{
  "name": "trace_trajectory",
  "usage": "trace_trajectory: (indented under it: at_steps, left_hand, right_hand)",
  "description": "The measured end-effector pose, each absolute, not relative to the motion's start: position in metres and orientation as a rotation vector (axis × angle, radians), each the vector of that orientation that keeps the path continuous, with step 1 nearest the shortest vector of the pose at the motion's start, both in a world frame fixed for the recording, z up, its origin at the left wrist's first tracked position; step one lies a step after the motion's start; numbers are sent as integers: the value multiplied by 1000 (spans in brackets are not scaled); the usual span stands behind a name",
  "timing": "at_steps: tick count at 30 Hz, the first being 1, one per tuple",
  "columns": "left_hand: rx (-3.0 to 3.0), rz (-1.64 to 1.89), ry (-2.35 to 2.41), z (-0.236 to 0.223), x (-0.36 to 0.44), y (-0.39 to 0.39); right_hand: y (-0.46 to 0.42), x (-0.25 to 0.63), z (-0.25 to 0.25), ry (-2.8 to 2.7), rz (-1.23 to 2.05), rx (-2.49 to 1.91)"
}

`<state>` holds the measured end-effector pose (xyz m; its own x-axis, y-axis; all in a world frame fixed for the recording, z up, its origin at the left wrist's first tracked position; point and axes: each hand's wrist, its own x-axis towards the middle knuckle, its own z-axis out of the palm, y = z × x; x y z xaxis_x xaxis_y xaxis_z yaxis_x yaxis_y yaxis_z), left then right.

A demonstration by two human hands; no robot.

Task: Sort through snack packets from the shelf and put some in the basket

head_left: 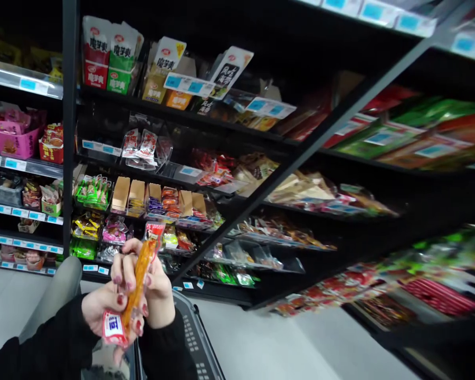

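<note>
A long, narrow snack packet [136, 285] with orange contents and red-and-white ends is held upright in front of me by both hands. My left hand [103, 306] grips its lower end, fingers curled around it. My right hand [156, 287] closes on the middle and upper part from the right side. Both sleeves are black. The hands hover above a dark shopping basket [196, 338] and in front of the snack shelves.
Black store shelves [237, 132] packed with snack packets and blue price tags fill the view and run off to the right, blurred. A second shelf unit [24, 169] stands at left. Pale grey floor [261, 343] lies below.
</note>
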<state>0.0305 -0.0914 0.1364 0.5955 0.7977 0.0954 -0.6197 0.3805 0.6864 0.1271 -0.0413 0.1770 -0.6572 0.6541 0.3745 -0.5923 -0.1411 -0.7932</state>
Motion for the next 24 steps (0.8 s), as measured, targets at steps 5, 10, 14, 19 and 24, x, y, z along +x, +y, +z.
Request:
trace_trajectory:
  at_steps: [5, 10, 14, 19, 24]
  left_hand:
    - [961, 1127, 628, 167, 21, -105]
    - [1083, 1161, 816, 169, 16, -109]
    - [985, 1106, 746, 175, -1, -104]
    - [740, 1263, 607, 179, -22, -97]
    - [660, 1574, 658, 166, -6, -91]
  right_hand:
    - [-48, 130, 179, -1181, 1850, -123]
    - [-49, 133, 184, -1146, 1866, -231]
    - [-51, 136, 183, -1089, 1758, -250]
    - [-66, 135, 170, -1010, 1510, -366]
    - [-83, 120, 145, -982, 1013, -491]
